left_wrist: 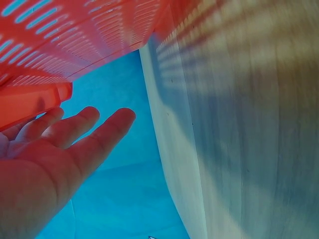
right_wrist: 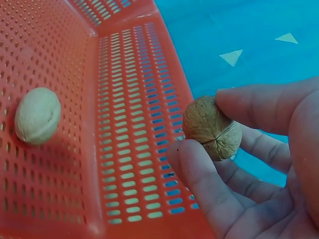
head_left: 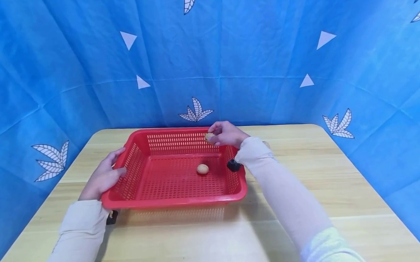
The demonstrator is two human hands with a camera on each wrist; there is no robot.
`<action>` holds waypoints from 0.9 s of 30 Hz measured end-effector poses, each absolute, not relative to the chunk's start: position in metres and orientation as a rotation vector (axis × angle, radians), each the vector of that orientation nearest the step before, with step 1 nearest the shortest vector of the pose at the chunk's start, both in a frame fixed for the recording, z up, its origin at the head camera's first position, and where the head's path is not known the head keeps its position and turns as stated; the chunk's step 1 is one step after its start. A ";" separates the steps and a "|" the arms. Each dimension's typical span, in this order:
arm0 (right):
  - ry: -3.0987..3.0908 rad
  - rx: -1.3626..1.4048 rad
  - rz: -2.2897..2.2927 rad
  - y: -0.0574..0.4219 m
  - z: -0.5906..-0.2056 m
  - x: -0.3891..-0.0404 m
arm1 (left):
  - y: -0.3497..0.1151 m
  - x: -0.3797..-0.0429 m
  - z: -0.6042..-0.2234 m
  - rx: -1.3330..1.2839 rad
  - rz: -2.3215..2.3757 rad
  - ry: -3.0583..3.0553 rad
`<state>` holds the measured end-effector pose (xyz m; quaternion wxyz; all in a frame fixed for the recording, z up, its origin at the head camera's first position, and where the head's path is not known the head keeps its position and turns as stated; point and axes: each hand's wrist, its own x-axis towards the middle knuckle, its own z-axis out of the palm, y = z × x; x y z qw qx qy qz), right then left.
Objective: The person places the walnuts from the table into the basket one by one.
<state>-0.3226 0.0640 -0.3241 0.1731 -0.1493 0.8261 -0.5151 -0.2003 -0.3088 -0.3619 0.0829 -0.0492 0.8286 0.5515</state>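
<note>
A red plastic basket [head_left: 178, 201] with slotted walls sits above the wooden table. My left hand [head_left: 104, 174] holds its left rim, thumb over the edge; in the left wrist view the left hand's fingers [left_wrist: 99, 137] reach out beneath the rim and the thumb is hidden. Over the basket's far right corner, my right hand [head_left: 227, 134] pinches a brown walnut [right_wrist: 212, 128] between thumb and fingertips. A second, paler walnut [head_left: 202, 169] lies on the basket floor, right of the middle.
The wooden table [head_left: 325, 188] spreads around the basket. Behind the right wrist, a small pale round thing [head_left: 266, 143] shows in part on the table. A blue patterned curtain [head_left: 249, 59] encloses the back and sides.
</note>
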 end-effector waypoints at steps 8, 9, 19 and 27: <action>2.375 -0.404 -1.361 0.052 -0.330 -0.321 | -0.308 -0.202 -0.362 -0.135 1.650 2.474; 2.385 -0.396 -1.344 0.050 -0.331 -0.321 | -0.309 -0.202 -0.362 -0.127 1.648 2.478; 2.403 -0.362 -1.242 0.041 -0.340 -0.319 | -0.309 -0.202 -0.365 -0.110 1.656 2.470; 2.472 -0.342 -1.024 0.036 -0.341 -0.318 | -0.310 -0.202 -0.364 -0.086 1.634 2.492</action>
